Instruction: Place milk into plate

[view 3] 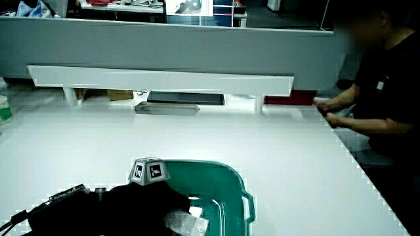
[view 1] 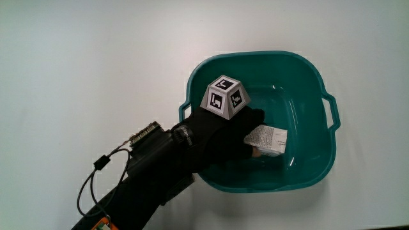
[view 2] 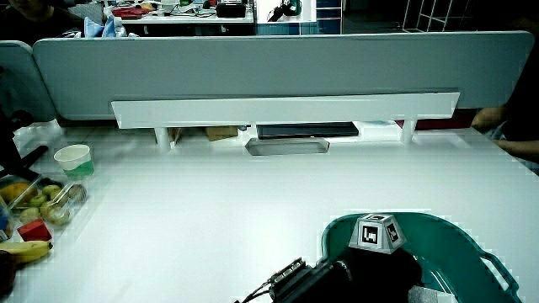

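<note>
A teal basin (view 1: 255,57) with two handles stands on the white table; its rim also shows in both side views (view 2: 472,244) (view 3: 223,174). The gloved hand (view 1: 246,137) reaches into it over the rim nearest the person, the patterned cube (view 1: 225,97) on its back. Its fingers are curled on a small white milk pack (view 1: 270,138), which lies low inside the basin near the floor. In a side view the pack (view 3: 185,223) shows just under the hand (view 3: 131,203). In a side view the hand (view 2: 370,269) covers the pack almost entirely.
A low partition (view 2: 286,109) with a flat grey tray (view 2: 286,145) at its foot runs along the table's edge farthest from the person. At a table edge stand a green-and-white cup (view 2: 74,160), a clear box of fruit (view 2: 38,202) and a banana (view 2: 25,250).
</note>
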